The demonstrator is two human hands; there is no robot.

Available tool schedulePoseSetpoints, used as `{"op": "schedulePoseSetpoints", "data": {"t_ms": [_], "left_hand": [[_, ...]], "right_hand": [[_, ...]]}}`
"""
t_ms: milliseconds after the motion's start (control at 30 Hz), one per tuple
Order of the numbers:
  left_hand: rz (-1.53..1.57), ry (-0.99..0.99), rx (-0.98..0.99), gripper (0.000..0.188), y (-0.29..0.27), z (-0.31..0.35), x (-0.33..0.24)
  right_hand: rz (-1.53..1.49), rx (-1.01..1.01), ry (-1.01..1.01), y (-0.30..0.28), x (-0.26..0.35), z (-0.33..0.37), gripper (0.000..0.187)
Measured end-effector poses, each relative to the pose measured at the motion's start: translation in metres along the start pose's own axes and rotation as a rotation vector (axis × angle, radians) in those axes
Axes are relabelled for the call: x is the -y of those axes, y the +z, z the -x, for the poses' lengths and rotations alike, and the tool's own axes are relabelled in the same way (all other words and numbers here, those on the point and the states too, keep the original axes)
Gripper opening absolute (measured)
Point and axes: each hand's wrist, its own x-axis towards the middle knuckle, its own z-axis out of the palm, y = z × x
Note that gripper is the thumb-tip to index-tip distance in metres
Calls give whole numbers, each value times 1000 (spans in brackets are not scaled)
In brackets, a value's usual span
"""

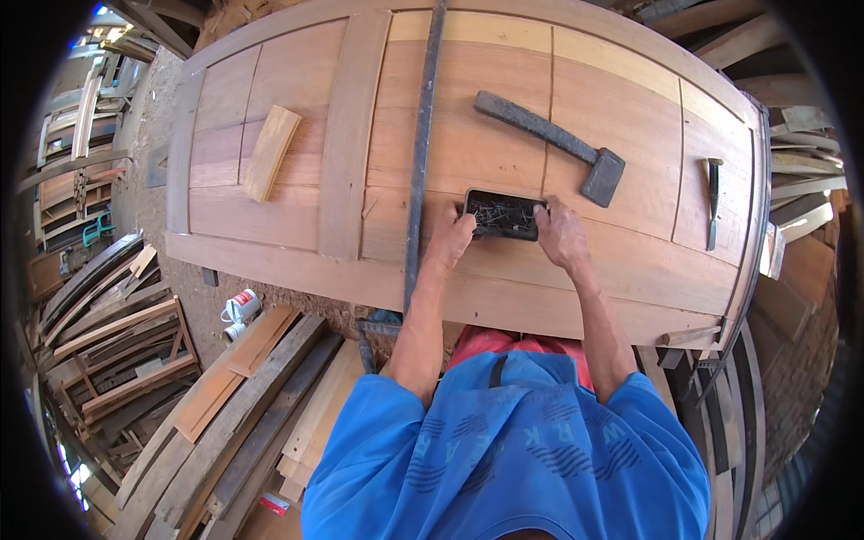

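Note:
A small dark rectangular tray [526,236] of loose nails [498,214] is at the near middle of a large wooden door panel [342,135]. My left hand [452,236] is closed on the tray's left end, with the thumb by the rim. At the opposite end, my right hand [562,236] grips the right side. Whether the tray rests on the panel or is slightly raised, I cannot tell. Beyond my right hand lies a dark mallet [601,171], its handle pointing to the far left. A chisel-like tool with a dark green shaft [713,202] lies farther right.
A long metal bar clamp [425,135] crosses the panel left of the tray. A wood block [272,153] lies on the left section, and a short wood strip [691,336] at the near right edge. Stacked planks [234,423] and a white tin [239,306] stand at lower left.

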Motion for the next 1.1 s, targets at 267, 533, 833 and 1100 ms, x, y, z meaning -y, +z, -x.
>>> {"op": "schedulePoseSetpoints", "data": {"t_ms": [267,533,833,1100], "left_hand": [[306,86,18,45,8,7,25],[334,162,24,45,15,9,42],[345,80,9,52,15,11,42],[425,76,47,47,12,8,51]], "right_hand": [[121,-208,-360,-13,20,20,23],[273,-54,-407,14,45,-6,29],[268,-12,-526,17,23,-9,25],[150,-66,-398,-8,7,15,22]]}}
